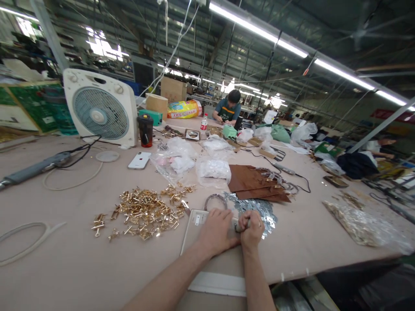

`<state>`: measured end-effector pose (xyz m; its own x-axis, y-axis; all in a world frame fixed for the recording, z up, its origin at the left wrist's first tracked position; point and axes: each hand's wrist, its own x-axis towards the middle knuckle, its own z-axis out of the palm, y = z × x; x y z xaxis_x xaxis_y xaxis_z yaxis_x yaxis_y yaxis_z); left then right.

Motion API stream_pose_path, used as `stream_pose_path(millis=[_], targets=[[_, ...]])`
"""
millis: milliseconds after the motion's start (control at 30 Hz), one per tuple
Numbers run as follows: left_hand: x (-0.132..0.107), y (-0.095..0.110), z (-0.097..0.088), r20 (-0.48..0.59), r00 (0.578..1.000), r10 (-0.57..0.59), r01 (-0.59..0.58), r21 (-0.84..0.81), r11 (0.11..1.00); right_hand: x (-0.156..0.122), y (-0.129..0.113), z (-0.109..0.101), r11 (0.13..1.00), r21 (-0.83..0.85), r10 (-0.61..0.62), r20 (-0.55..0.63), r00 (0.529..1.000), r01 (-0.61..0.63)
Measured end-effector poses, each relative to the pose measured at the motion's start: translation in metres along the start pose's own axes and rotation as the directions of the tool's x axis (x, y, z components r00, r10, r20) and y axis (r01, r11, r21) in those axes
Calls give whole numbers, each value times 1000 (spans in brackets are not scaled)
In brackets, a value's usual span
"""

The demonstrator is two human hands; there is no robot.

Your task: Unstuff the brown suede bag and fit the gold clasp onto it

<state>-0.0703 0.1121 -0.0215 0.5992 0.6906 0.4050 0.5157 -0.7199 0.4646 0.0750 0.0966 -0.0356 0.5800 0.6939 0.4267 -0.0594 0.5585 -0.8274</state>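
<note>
My left hand (216, 231) rests knuckles-up on a white flat tray (197, 222) at the near table edge, fingers curled down; what it holds is hidden. My right hand (252, 229) is closed in a fist round a small grey tool handle (242, 226) that pokes out toward the left hand. The two hands touch. A heap of small gold metal fittings (145, 211) lies just left of the tray. Silvery metal parts (256, 207) lie behind the hands, next to brown leather pieces (253, 181).
A white box fan (100, 108), a dark cup (145, 129), a white phone (139, 160) and clear plastic bags (181, 162) stand farther back. A grey corded tool (32, 170) lies at left. Another person (228, 108) sits at the far end. A bag of gold parts (359, 224) lies right.
</note>
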Motion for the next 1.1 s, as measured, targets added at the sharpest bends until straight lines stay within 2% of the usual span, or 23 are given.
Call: stream_pose_path(millis=[133,233,367,567,767,967,1100], targets=[[-11,-14,-25,-4,999,37,-37,-70,997,2,0,-3,999,31,10,-18,1000,-10],[-25,-25,-37,-74,997,-7,2,-60,998,5,4,-6,999,30,12,-31,999,-11],[-37,-35,-33,-162,987,-11,1,-64,998,6,6,-9,1000,5,21,-21,1000,-21],[-40,-40,-29,-123,987,99,-98,8,995,2,5,-5,1000,6,3,8,1000,-3],[-41,-41,-30,-109,989,97,-92,57,994,-2,4,0,1000,15,-3,15,1000,3],[-40,-43,-30,-86,992,92,-85,84,993,1,-17,25,995,101,-15,-32,999,18],[-38,-45,-32,-74,993,92,-86,81,993,17,-16,54,972,191,129,58,990,-138]])
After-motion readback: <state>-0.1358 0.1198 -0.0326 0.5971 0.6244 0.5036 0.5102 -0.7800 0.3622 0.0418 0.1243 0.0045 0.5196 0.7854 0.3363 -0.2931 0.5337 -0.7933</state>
